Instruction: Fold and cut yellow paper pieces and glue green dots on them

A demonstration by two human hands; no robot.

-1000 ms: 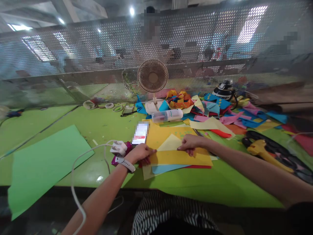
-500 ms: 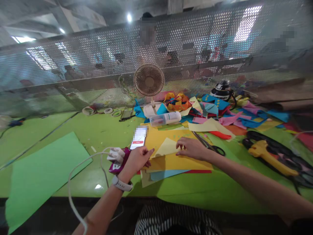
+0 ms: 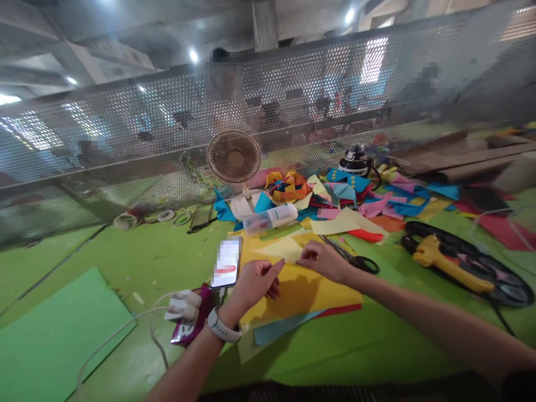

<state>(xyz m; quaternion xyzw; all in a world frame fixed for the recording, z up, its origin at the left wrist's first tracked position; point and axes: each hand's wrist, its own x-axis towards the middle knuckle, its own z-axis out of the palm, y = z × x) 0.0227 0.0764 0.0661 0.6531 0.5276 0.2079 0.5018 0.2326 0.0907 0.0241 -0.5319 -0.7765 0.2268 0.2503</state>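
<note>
Pale yellow paper: a thin, matte piece (image 3: 286,247) with a slanting edge, lying on the broad yellow sheet (image 3: 301,290) just beyond the two hands.
Left hand: hovering low over the yellow sheet (image 3: 257,283), thumb and forefinger reaching toward the pale piece, the other fingers curled under; whether the tips pinch anything I can't tell from here.
Right hand: at the pale piece's near right end (image 3: 325,261), thumb and forefinger drawn close together, the rest bent; I can't make out whether paper is caught between them.
Under the yellow: smooth layers fanned out, a light blue sheet (image 3: 287,328) and a strip of red paper (image 3: 341,309) showing.
Phone: a flat, glossy slab (image 3: 227,265) beside the left hand.
Scissors: dark looped handles (image 3: 364,263) near the right wrist.
Bottle: a clear plastic cylinder (image 3: 270,218), lying on its side.
Fan: round, ribbed grille (image 3: 234,157) before the perforated metal screen (image 3: 142,173).
Glue gun: yellow, hard-bodied (image 3: 454,267), on a black moulded tray (image 3: 513,290).
</note>
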